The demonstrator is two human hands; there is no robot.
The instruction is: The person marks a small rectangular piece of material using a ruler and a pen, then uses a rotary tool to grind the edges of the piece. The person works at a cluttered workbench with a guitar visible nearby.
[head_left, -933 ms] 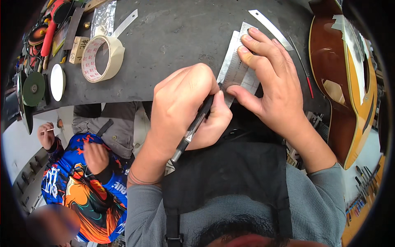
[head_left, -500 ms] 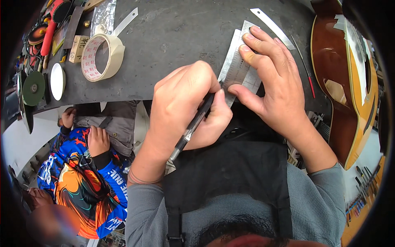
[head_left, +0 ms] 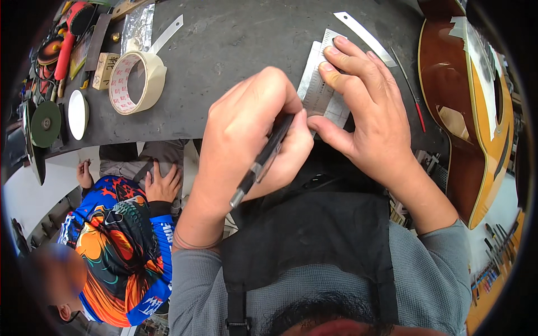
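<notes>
My left hand [head_left: 246, 134] is closed round a black pen [head_left: 253, 175] with a clip and a silver end. Its tip is hidden by the fingers, close to the near end of a steel ruler [head_left: 319, 95]. Spread across the ruler's right side, my right hand [head_left: 370, 112] presses it down, fingers stretched out and thumb at the near end. Under the ruler lies a pale, flat metal-looking piece [head_left: 307, 73], partly covered. Both lie aslant by the edge of the dark worktop [head_left: 235, 50].
At left stand a masking tape roll [head_left: 151, 84], a wooden block [head_left: 105, 70] and a white oval dish [head_left: 78, 115]. Flat pale blades [head_left: 367, 39] and a thin red-handled tool [head_left: 419, 115] lie beyond my right hand. A guitar [head_left: 448, 84] rests at right. Another person [head_left: 123, 235] sits lower left.
My left hand has shifted slightly, and the pen has turned in its grip so the clip shows. My right hand stays on the ruler. The other person's hands have moved.
</notes>
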